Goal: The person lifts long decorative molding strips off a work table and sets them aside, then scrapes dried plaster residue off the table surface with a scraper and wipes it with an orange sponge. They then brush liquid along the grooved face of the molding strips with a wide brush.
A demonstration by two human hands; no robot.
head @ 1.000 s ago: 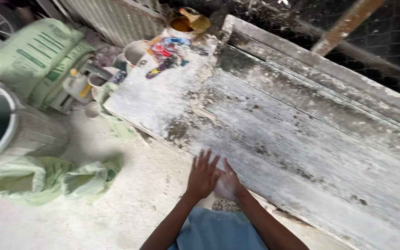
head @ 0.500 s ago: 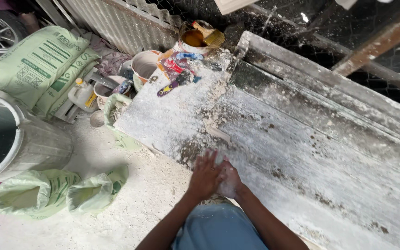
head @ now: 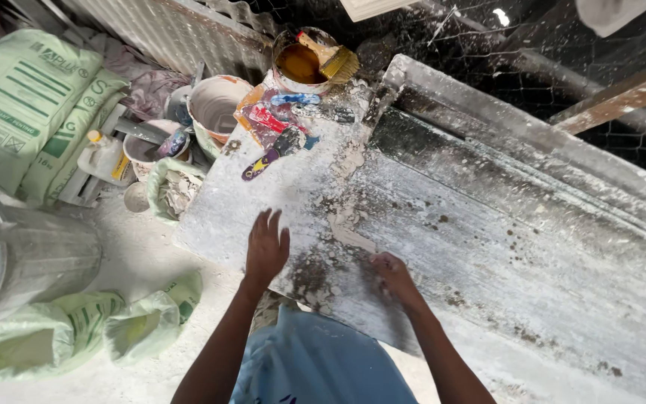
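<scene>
A long, weathered wooden board (head: 502, 224), smeared with white filler and dust, lies slanted in front of me. My left hand (head: 266, 248) rests flat on its near left part, fingers spread, holding nothing. My right hand (head: 390, 271) presses on the board a little to the right with its fingers curled; I cannot see whether anything is under it. A pale streak of filler (head: 353, 239) lies between the two hands. My light blue clothing (head: 315, 366) fills the bottom of the view.
At the board's far left end lie paint-stained putty knives (head: 272, 150) and a tin of brown liquid (head: 299, 66) with a brush (head: 334, 61). Dirty buckets (head: 214, 105), green sacks (head: 24, 105), a metal drum (head: 31, 258) and crumpled green bags (head: 76, 333) crowd the dusty floor on the left.
My hands were together on the board; now they are apart, the left moved left and flattened. The view has shifted closer to the board's left end.
</scene>
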